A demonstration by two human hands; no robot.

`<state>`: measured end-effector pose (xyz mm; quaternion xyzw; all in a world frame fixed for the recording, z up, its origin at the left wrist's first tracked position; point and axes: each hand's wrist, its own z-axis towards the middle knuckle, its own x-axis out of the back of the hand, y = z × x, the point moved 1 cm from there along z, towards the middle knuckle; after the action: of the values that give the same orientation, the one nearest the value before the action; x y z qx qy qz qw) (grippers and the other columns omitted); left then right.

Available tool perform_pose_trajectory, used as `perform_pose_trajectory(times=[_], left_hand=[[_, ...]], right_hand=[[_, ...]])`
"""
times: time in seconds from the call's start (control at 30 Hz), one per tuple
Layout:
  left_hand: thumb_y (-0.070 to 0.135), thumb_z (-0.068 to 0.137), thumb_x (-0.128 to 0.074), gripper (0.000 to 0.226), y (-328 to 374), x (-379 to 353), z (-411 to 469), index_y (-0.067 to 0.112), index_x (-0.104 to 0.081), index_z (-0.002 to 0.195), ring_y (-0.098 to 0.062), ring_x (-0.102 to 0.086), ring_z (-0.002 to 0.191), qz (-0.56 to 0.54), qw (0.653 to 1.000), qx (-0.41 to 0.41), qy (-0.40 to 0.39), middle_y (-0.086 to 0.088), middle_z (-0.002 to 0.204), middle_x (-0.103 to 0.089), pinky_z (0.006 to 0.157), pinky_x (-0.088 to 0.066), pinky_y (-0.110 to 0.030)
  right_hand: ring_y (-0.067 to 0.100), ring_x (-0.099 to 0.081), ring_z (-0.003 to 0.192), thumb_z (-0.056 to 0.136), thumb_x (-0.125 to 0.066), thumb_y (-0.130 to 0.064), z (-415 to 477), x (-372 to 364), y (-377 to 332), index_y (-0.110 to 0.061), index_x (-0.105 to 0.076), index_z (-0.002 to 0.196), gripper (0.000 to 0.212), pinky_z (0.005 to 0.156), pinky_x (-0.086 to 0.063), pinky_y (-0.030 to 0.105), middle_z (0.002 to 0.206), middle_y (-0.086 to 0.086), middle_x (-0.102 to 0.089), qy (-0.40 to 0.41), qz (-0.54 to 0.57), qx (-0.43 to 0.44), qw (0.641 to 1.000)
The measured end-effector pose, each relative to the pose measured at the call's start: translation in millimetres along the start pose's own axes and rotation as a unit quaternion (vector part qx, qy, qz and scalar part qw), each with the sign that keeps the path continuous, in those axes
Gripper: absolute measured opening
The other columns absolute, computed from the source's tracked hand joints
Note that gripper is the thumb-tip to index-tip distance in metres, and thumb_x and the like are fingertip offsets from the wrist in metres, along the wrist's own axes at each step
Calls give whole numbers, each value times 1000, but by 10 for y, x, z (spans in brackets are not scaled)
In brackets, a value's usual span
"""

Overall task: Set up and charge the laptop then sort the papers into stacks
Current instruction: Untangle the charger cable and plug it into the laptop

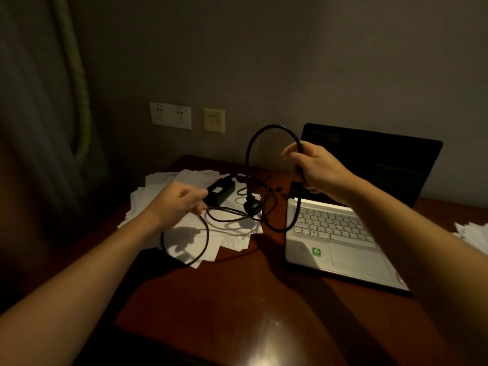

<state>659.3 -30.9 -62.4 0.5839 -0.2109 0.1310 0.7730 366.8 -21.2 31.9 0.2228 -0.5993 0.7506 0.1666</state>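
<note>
Both hands hold the black cable [274, 125]: the right hand [315, 167] grips a raised loop above the laptop's [335, 233] back left corner, the left hand [181, 204] pinches a lower run to the laptop's left. The laptop stands open on the desk [237, 299]. The power brick [220, 192] lies on the scattered papers [190, 233] left of the laptop.

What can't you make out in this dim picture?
Head view:
Papers: print too small and dim to read.
Laptop: right hand hides its back left corner; any port there unseen.
Cable: tangled, so its ends are unclear.
Second paper pile: cut off by the right edge.
</note>
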Motion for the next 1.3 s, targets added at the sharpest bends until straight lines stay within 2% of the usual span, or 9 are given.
perform_pose_trajectory(times=[0.13, 0.33, 0.47, 0.57, 0.73, 0.97, 1.1, 1.2, 1.3], left_hand=[[50, 88, -64, 44, -84, 32, -58, 14, -73, 65, -32, -67, 73, 132, 990, 40, -23, -13, 70, -70, 75, -54, -44], [35, 85, -73, 19, 155, -134, -176, 35, -70, 104, -7, -57, 98, 410, 885, 6, -220, 14, 105, -59, 86, -53, -32], [12, 98, -49, 37, 462, -531, 26, 26, -68, 128, -12, -57, 117, 288, 943, -42, -162, 8, 131, -61, 95, -46, -28], [30, 104, -45, 38, 618, -902, 313, 23, -59, 139, -20, -49, 135, 286, 947, 5, -148, 1, 149, -53, 111, -41, -33], [61, 95, -50, 59, 718, -1287, 453, 25, -53, 142, -26, -51, 132, 461, 863, 8, -206, -2, 147, -53, 106, -46, -41], [40, 99, -59, 25, 565, -1203, 347, 23, -70, 85, -7, -59, 72, 202, 924, 83, -315, 6, 80, -65, 68, -44, -27], [52, 95, -61, 42, 384, -929, 370, 14, -64, 79, -9, -58, 60, 203, 955, 120, -178, -2, 70, -65, 66, -46, -28], [54, 91, -67, 43, 269, -803, 430, 20, -56, 116, -20, -69, 68, 94, 982, 156, -54, -6, 90, -71, 60, -51, -30], [35, 101, -59, 46, 295, -850, 480, 28, -43, 144, -27, -73, 68, -33, 985, 139, -94, -12, 94, -75, 57, -55, -33]], right_hand=[[9, -52, 56, 105, -37, -21, 37, -83, -1, -20, -58, 108, 21, 48, -38, 20, 73, 1, -55, 54, -121, 32, 991], [11, -53, 50, 105, -38, -19, 20, -233, -9, -24, -56, 112, 20, 41, -44, 18, 73, 3, -59, 86, -106, 60, 989], [-3, -54, 56, 105, -38, -19, 20, -277, -10, -24, -58, 116, 24, 47, -40, 9, 86, -1, -62, 73, -117, 95, 986], [0, -53, 59, 105, -37, -20, -6, -252, 13, -24, -58, 119, 25, 52, -42, 16, 84, 1, -62, 43, -105, 111, 987], [-1, -47, 45, 106, -37, -15, 25, -149, 106, -17, -57, 122, 26, 45, -37, 16, 64, -3, -50, 20, -51, 118, 991], [0, -44, 43, 106, -35, -19, 39, -41, 279, -21, -56, 121, 25, 42, -35, 19, 60, -3, -47, 31, -18, 93, 995], [3, -42, 46, 106, -35, -18, 11, 2, 273, -16, -58, 115, 25, 43, -34, 21, 61, -3, -44, 34, 11, 110, 993], [6, -38, 44, 107, -33, -15, -14, 19, 241, -9, -56, 113, 25, 40, -31, 20, 59, 0, -40, 26, 55, 115, 991], [10, -36, 44, 106, -33, -13, -37, 18, 213, -5, -56, 111, 25, 39, -29, 21, 59, 4, -39, 16, 94, 111, 989]])
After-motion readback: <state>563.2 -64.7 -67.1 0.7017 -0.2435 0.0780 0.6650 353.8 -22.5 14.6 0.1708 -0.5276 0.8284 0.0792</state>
